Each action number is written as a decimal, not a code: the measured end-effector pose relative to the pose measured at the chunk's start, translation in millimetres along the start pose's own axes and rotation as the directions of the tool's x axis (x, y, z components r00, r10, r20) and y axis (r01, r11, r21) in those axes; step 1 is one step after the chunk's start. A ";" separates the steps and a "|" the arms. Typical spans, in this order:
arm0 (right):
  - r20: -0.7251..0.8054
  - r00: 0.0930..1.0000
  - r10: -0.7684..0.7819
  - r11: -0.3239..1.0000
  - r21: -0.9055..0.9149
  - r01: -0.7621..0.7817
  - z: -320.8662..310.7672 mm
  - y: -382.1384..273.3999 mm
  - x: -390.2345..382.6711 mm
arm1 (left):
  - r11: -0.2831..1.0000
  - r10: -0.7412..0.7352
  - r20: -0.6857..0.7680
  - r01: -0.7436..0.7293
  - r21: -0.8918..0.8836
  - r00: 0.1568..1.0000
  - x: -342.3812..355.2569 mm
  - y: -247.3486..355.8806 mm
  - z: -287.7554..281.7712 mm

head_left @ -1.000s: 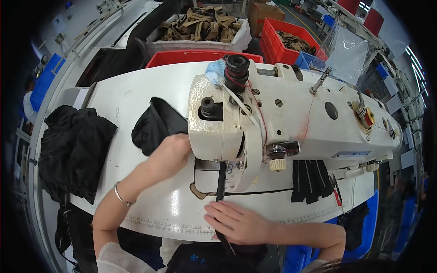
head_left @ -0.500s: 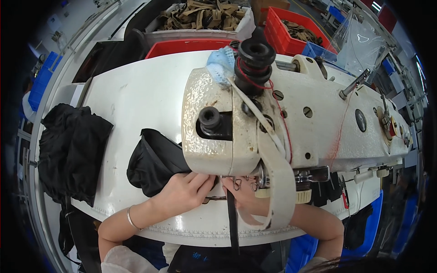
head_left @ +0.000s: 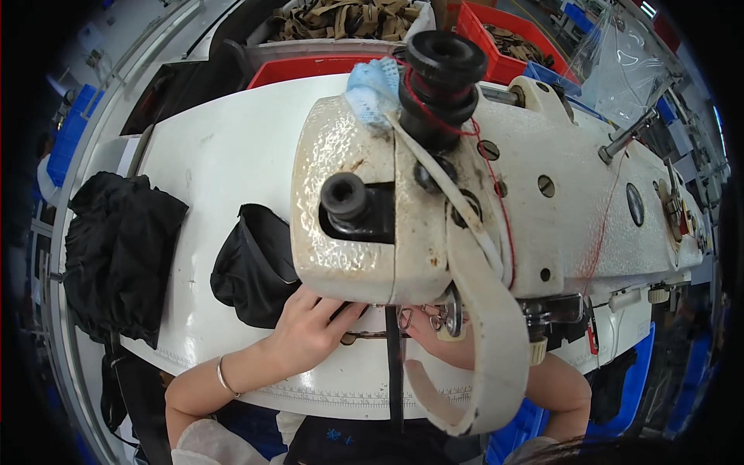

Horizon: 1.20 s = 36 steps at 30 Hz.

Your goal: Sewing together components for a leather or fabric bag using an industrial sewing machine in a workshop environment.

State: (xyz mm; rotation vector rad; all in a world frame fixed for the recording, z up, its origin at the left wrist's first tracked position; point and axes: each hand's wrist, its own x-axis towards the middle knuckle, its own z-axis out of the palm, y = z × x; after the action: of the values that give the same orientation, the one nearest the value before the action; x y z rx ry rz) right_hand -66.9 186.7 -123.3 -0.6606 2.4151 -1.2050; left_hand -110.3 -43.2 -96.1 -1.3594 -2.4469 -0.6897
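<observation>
My left hand (head_left: 310, 329), a bangle on its wrist, is closed with bent fingers on the edge of a black fabric piece (head_left: 252, 271) beside the sewing machine head (head_left: 349, 271). The fabric lies bunched and partly opened like a pouch; its inner end goes under the head. Between my hands a narrow black strap (head_left: 395, 372) runs from below the head over the table's front edge. My right hand (head_left: 438, 337) has its fingers curled close to the strap, half hidden behind wire thread guides and a cream curved guard (head_left: 496, 341). The needle area is out of sight.
Folded black fabric (head_left: 124, 256) is piled on the white table (head_left: 209, 163) at left. Behind stand a white bin (head_left: 418, 39) of brown strips and a red crate (head_left: 473, 31). A blue bin (head_left: 639, 380) is at right. Red thread (head_left: 508, 225) hangs along the machine.
The view has shifted, so the machine head looks larger and further left. My right fingers have drawn slightly right from the strap. The pouch-like fabric sits a little higher in the picture.
</observation>
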 end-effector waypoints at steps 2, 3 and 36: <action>-0.002 0.999 -0.047 0.997 -0.060 0.046 1.8 2.5 -1.5 | 0.998 0.033 0.063 -0.036 0.045 0.997 -0.5 -2.3 2.6; -0.003 0.997 -0.072 0.993 -0.091 0.071 3.2 3.6 -2.1 | 0.998 0.033 0.065 -0.036 0.046 0.997 -1.0 -2.7 4.0; -0.058 0.511 -0.857 0.280 -0.886 0.370 8.6 15.5 20.8 | 0.991 -0.102 0.177 0.115 -0.062 0.979 -4.7 1.6 11.8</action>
State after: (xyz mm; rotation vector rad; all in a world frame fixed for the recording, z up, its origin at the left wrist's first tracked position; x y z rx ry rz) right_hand -83.5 177.8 -143.2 -2.0577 3.3171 -0.3528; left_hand -106.3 -39.7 -107.8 -1.3740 -2.6744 -0.7190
